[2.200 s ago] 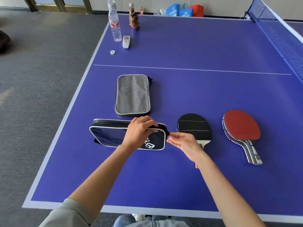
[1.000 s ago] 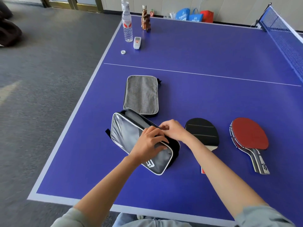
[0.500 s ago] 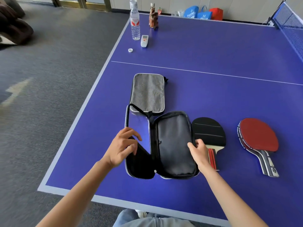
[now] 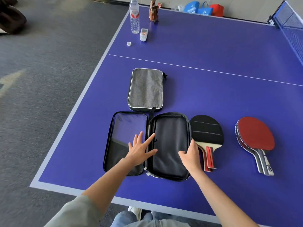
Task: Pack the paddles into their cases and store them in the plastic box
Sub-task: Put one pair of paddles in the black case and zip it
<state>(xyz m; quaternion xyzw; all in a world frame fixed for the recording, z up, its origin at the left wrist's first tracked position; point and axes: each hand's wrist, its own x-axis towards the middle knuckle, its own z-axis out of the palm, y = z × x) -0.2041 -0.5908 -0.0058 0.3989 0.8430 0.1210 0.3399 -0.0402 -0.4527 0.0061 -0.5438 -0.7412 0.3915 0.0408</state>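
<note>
A black paddle case [image 4: 170, 136] lies unzipped and spread flat on the blue table, its left half a clear window flap. My left hand [image 4: 141, 149] presses flat with spread fingers across the flap and the hinge. My right hand [image 4: 190, 155] rests on the case's right edge, thumb on the lining. A black-faced paddle [image 4: 206, 131] lies just right of the case, its handle beside my right hand. A red-faced paddle [image 4: 255, 135] lies further right. A zipped grey case [image 4: 146, 89] lies behind the open one. No plastic box is in view.
At the far left corner of the table [image 4: 213, 43] stand a water bottle [image 4: 134, 15], its loose cap [image 4: 129, 43], a brown bottle [image 4: 153, 11] and a small white device [image 4: 143, 34]. The net [image 4: 291, 25] runs along the right. Bags [image 4: 203, 9] sit beyond the far edge.
The black case was zipped shut, then unzipped and tipped up, and now lies fully spread open. My left hand has flattened onto its left flap; my right stays at its right edge.
</note>
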